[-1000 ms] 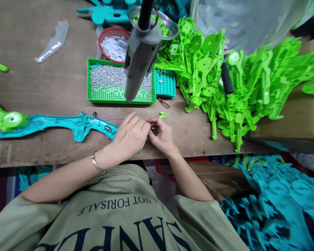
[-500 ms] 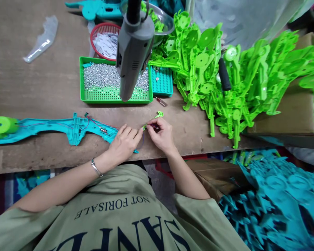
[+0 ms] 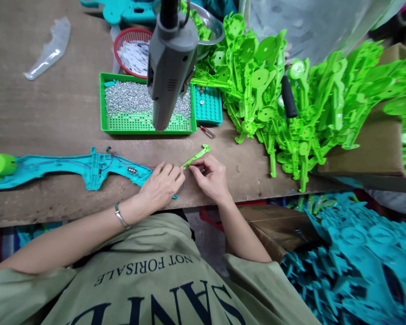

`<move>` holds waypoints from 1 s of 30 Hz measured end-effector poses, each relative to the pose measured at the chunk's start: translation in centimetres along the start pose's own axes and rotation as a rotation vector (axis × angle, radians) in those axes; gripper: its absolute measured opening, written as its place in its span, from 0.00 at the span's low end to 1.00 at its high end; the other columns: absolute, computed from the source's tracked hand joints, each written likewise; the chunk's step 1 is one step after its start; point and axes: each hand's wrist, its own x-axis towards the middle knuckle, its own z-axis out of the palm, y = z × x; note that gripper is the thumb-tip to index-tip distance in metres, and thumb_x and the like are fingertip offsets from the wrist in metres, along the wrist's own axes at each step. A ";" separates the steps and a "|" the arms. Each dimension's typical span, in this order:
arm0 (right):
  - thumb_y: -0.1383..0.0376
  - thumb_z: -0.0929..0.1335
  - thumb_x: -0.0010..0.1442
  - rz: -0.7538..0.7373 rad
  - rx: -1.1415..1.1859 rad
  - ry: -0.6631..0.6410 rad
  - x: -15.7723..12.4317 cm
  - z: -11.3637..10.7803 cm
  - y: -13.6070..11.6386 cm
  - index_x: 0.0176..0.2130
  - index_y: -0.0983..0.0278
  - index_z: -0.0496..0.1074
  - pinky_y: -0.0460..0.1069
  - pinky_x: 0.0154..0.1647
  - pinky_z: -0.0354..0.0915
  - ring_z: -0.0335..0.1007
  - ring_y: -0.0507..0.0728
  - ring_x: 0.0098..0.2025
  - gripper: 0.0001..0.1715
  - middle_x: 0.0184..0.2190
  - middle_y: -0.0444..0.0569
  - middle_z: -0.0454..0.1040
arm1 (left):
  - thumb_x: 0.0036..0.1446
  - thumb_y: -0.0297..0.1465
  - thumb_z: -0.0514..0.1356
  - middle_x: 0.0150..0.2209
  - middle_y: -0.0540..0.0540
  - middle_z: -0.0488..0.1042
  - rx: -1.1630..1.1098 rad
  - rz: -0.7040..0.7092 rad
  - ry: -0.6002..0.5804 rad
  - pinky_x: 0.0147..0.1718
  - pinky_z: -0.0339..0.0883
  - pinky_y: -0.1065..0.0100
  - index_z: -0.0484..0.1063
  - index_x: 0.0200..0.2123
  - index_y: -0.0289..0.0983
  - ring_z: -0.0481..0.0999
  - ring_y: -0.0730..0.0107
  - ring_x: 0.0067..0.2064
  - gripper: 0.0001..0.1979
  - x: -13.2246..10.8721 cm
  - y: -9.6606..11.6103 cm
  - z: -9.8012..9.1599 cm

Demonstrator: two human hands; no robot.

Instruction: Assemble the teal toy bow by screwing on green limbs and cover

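Note:
A long blue plastic shell half (image 3: 59, 163) lies along the front of the bench, with thin red wires and small metal springs in it. My left hand (image 3: 163, 183) is closed over its right end, and a blue tip shows below the palm. A narrow green plastic lever (image 3: 196, 155) slants up and away between my hands, its lower end by my left fingertips. My right hand (image 3: 212, 178) is in a pinch beside the lever. Something small and dark shows between its thumb and forefinger, too hidden to name.
A grey electric screwdriver (image 3: 171, 67) hangs over a green tray (image 3: 149, 132) of screws. Behind stand a red basket (image 3: 117, 47) and a metal bowl (image 3: 216, 27). Green plastic parts (image 3: 267, 90) are heaped at right; blue shells (image 3: 365, 253) fill the space below. A small screwdriver (image 3: 207, 132) lies near the tray.
My right hand has shifted slightly right and down, baring more of the green lever. My left hand stays over the shell's end. The whole view has moved a little.

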 end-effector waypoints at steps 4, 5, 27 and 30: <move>0.67 0.69 0.58 0.071 0.067 0.049 0.2 -0.2 0.5 0.32 0.60 0.77 0.49 0.33 0.71 0.73 0.54 0.32 0.05 0.31 0.47 0.77 | 0.62 0.19 0.53 0.66 0.36 0.67 -0.034 0.044 -0.072 0.47 0.70 0.54 0.75 0.49 0.35 0.74 0.55 0.48 0.16 0.2 -0.2 -0.9; 0.66 0.69 0.58 0.092 0.070 0.059 0.2 -0.2 0.7 0.32 0.61 0.77 0.50 0.32 0.71 0.73 0.54 0.33 0.05 0.32 0.47 0.77 | 0.63 0.19 0.53 0.68 0.38 0.65 -0.030 0.067 -0.097 0.45 0.70 0.54 0.76 0.48 0.37 0.73 0.55 0.48 0.16 0.3 -0.3 -1.1; 0.67 0.69 0.57 0.142 0.083 0.070 0.9 -0.3 1.2 0.32 0.61 0.78 0.50 0.33 0.74 0.75 0.55 0.33 0.06 0.33 0.49 0.79 | 0.65 0.21 0.52 0.59 0.38 0.73 0.076 0.220 -0.142 0.37 0.65 0.56 0.74 0.51 0.36 0.72 0.54 0.44 0.16 1.5 -0.6 -1.9; 0.67 0.68 0.60 0.090 0.066 0.058 0.9 -0.7 1.4 0.33 0.61 0.79 0.52 0.38 0.75 0.77 0.56 0.37 0.08 0.34 0.49 0.80 | 0.65 0.21 0.53 0.59 0.37 0.73 0.091 0.212 -0.121 0.37 0.65 0.57 0.74 0.52 0.35 0.72 0.55 0.45 0.16 1.5 -0.4 -1.9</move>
